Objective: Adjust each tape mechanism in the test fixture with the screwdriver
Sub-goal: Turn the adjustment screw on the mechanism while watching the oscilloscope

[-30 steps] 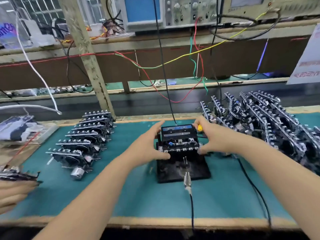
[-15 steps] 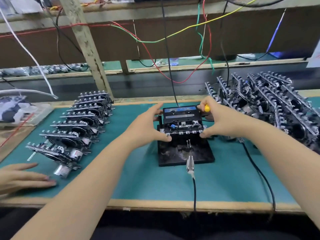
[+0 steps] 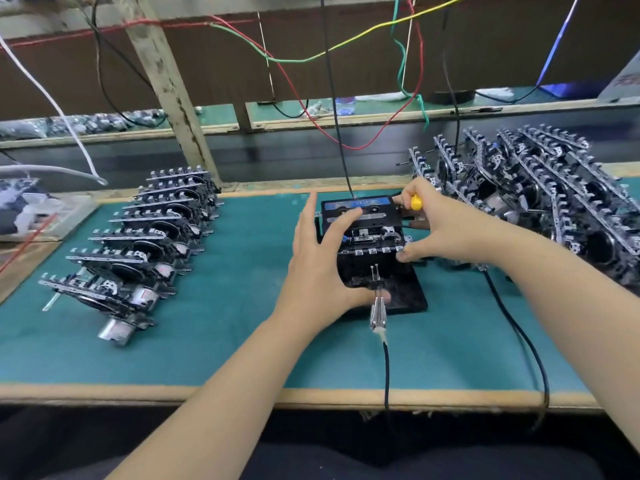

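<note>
- The tape mechanism (image 3: 372,237) sits in the black test fixture (image 3: 398,292) at the middle of the worktop (image 3: 242,341), straight ahead of me, its long axis running left to right, a cassette (image 3: 360,211) loaded at its far side.
- My right hand (image 3: 446,223) holds the yellow-handled screwdriver (image 3: 415,201) at the mechanism's far right corner, with its thumb touching the near right edge. The tip is hidden, so I cannot tell where it points.
- My left hand (image 3: 318,268) is spread over the left side, fingers resting on the cassette, thumb down by the fixture's front.
- Judging from this, the right hand is the one to work; the adjusting point should lie just left of it, between my two hands.
- A clip lead (image 3: 377,311) bites the fixture's front pins.
- Rows of mechanisms (image 3: 145,244) lie well to the left, a heap (image 3: 540,195) close on the right.
</note>
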### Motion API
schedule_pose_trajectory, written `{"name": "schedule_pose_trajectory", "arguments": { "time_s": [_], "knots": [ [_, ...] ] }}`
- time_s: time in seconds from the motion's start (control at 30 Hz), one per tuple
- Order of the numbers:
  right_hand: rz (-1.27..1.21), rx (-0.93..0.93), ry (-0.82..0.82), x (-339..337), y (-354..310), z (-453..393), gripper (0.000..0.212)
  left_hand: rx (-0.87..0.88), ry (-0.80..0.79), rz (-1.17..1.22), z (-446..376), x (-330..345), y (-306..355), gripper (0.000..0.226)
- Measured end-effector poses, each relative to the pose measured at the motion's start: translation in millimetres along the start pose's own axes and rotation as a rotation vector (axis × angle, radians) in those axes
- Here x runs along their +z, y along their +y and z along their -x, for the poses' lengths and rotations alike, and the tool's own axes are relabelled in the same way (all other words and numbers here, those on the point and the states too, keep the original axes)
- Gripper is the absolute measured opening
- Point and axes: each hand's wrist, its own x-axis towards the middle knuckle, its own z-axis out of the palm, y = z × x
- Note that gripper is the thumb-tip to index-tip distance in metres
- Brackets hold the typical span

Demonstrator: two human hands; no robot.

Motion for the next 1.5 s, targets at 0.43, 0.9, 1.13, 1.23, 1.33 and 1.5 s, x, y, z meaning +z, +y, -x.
{"name": "schedule_pose_trajectory", "arguments": {
  "time_s": [0.43, 0.9, 1.13, 1.23, 1.33, 1.5],
  "knots": [
    [0.037, -0.012, -0.077, -7.7, -0.2, -5.0, 0.061, -0.077, -0.195, 0.191, -12.8, -37.8, -29.9, 0.128],
    [0.072, 0.017, -0.076, -11.8, -21.5, -4.2, 0.07, -0.135, -0.299, 0.019, -49.9, -65.0, -35.0, 0.122],
    [0.28, 0.042, -0.086, -14.6, -23.1, -11.0, 0.076, -0.133, -0.348, -0.061, -54.5, -70.9, -27.2, 0.123],
    [0.256, 0.041, -0.084, -12.2, -24.5, -10.9, 0.074, -0.138, -0.354, -0.064, -54.3, -71.2, -26.6, 0.12],
    [0.201, 0.029, -0.075, -11.2, -23.8, -10.1, 0.072, -0.139, -0.353, -0.06, -53.2, -70.6, -27.0, 0.118],
    [0.184, 0.025, -0.03, -6.1, -17.9, -8.9, 0.071, -0.156, -0.336, -0.026, -50.7, -67.8, -28.2, 0.118]
  ]
}}
